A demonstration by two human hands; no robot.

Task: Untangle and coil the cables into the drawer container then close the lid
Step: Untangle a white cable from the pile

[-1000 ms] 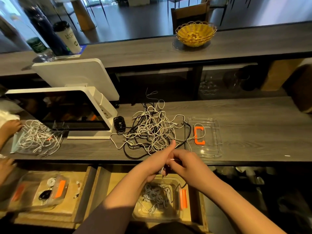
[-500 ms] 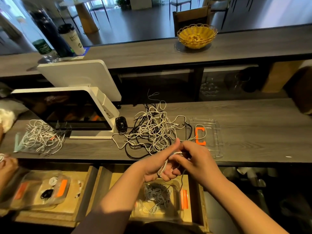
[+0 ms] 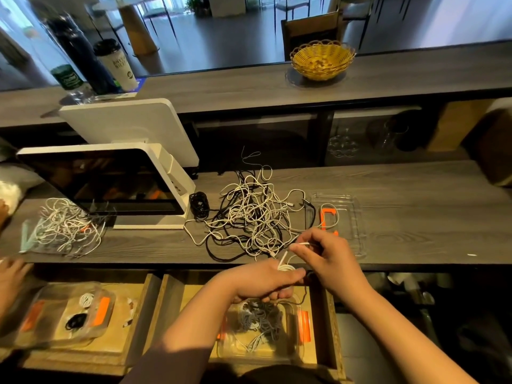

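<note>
A tangle of white and black cables (image 3: 255,214) lies on the grey counter (image 3: 415,217). My left hand (image 3: 266,281) grips a small coil of white cable (image 3: 286,268) at the counter's front edge. My right hand (image 3: 329,256) pinches the free end of that white cable just above the coil. Below my hands, in an open wooden drawer (image 3: 331,322), sits a clear container (image 3: 293,347) with orange clips, holding coiled grey and white cables. Its clear lid (image 3: 352,217) with an orange clip lies on the counter to the right of the tangle.
A white screen terminal (image 3: 110,184) stands at the left, with a coiled black cable (image 3: 199,204) beside it. Another person's hand (image 3: 11,275) is at the far left, near a second cable pile (image 3: 63,225) and a second drawer container (image 3: 69,311). A yellow basket (image 3: 322,60) sits on the upper shelf.
My right hand has lifted up and to the right, drawing the white cable end out. My left hand has turned palm-down over the coil.
</note>
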